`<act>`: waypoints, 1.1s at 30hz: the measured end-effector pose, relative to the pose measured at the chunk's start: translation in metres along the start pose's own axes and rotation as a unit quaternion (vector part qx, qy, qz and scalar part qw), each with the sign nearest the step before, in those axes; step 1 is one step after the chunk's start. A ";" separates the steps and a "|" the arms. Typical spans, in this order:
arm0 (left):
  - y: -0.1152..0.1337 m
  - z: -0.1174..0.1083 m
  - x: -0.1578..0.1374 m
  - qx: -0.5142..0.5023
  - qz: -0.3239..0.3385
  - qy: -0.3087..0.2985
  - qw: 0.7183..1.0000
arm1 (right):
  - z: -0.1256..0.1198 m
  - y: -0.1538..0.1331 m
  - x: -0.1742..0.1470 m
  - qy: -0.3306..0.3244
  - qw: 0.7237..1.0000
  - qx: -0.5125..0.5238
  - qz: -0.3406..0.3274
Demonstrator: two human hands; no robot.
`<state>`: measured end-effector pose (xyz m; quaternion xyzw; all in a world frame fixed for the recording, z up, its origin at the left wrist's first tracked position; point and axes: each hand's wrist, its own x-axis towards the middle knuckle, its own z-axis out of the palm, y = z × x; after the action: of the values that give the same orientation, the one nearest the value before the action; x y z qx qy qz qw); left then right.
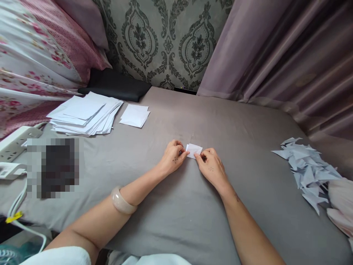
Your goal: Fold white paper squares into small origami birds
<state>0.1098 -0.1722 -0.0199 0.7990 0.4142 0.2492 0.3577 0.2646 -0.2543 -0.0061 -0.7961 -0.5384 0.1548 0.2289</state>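
Observation:
A small folded piece of white paper (194,150) is between my two hands, just above or on the grey sheet (176,206). My left hand (173,156) pinches its left edge with thumb and forefinger. At the opposite edge, my right hand (213,165) grips the lower right corner the same way. The remaining fingers of both hands are curled, partly hidden behind the thumbs. A pale bangle (122,201) circles my left forearm.
Loose white sheets (85,112) are stacked at the back left, beside a few smaller paper squares (135,115). Many folded paper pieces (309,169) lie heaped at the right. A power strip (16,141) with cables sits at the left edge, near a blurred-out dark object (60,162).

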 end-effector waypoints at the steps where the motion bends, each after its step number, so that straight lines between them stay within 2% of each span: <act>1: 0.000 0.001 0.000 -0.001 -0.003 0.004 1.000 | 0.000 -0.001 0.000 0.003 1.000 -0.007 0.006; 13: -0.007 0.008 0.001 0.003 0.000 0.018 1.000 | -0.001 -0.009 0.002 -0.001 0.998 -0.034 0.051; 20: -0.003 0.003 -0.003 0.093 0.045 0.007 0.995 | -0.003 -0.008 0.003 -0.001 0.998 -0.017 0.060; 23: 0.004 -0.003 -0.005 0.156 0.100 -0.014 0.983 | -0.003 -0.007 0.004 0.000 0.998 -0.015 0.059; 27: 0.009 -0.007 -0.006 0.249 0.194 -0.078 0.946 | -0.003 -0.003 0.005 0.013 0.999 -0.010 0.050; 30: 0.013 -0.007 -0.010 0.309 0.201 -0.112 0.923 | -0.002 0.000 0.004 0.023 0.999 -0.002 0.037; 33: 0.016 -0.006 -0.018 0.336 0.189 -0.119 0.915 | -0.001 0.001 0.002 0.044 0.999 -0.003 0.010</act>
<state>0.1042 -0.1913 -0.0051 0.9591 0.2695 0.0614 0.0615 0.2663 -0.2529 -0.0059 -0.8083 -0.5201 0.1203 0.2486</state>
